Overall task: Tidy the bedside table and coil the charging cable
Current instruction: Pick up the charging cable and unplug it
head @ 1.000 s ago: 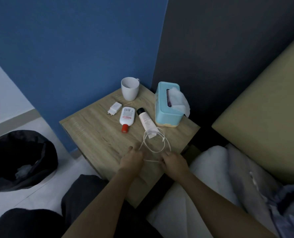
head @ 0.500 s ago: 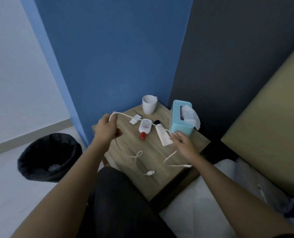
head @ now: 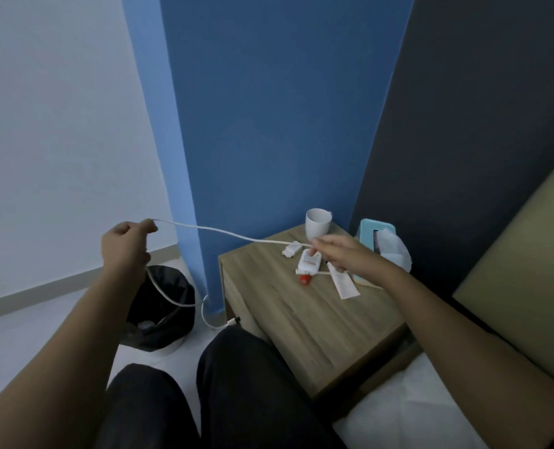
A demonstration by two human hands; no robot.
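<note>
left hand (head: 125,251) and right hand (head: 346,256) each pinch the charging cable (head: 223,233) strung between them.

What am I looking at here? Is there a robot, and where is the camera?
There is no robot, just a person's two bare hands. The single picture comes from a camera worn on the head, looking down. The left hand grips a white cable. It stretches to the right hand, which pinches it above the table. One end hangs by the bin. On the table are a cup, tissue box, adapter, bottle and tube.
</note>
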